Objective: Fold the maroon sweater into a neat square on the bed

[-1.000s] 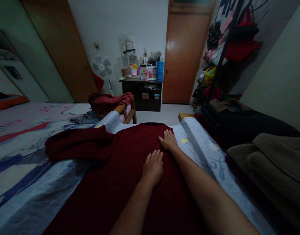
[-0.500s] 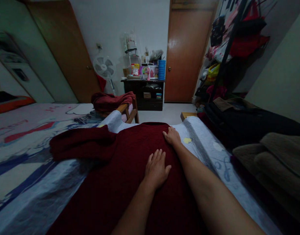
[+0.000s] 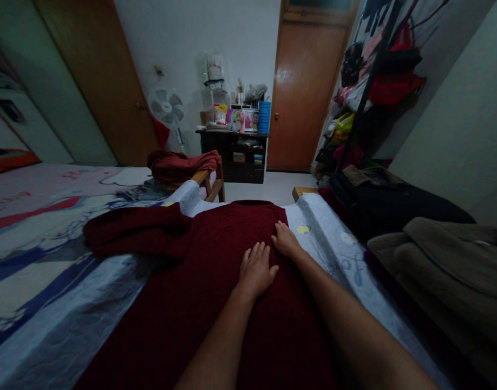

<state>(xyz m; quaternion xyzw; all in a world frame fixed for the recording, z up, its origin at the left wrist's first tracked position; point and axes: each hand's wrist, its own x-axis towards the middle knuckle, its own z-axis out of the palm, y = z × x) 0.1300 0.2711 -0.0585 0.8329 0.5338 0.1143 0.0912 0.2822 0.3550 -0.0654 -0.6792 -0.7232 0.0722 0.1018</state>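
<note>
A dark red garment lies spread over a bed with a pale blue patterned sheet. One sleeve stretches out to the left, and the neckline is at the far end. My left hand rests flat on the middle of the garment, fingers spread. Farther up, my right hand lies on the garment near its right edge, its fingers apart and holding nothing. No right sleeve shows on the sheet.
Folded brown cloth and dark clothes are piled at the right. A reddish cloth hangs over a wooden frame beyond the sleeve. Farther back stand a fan, a dark cabinet and a door.
My right hand has moved slightly down and closer to my left hand along the garment's right edge. The camera view has shifted a little to the right.
</note>
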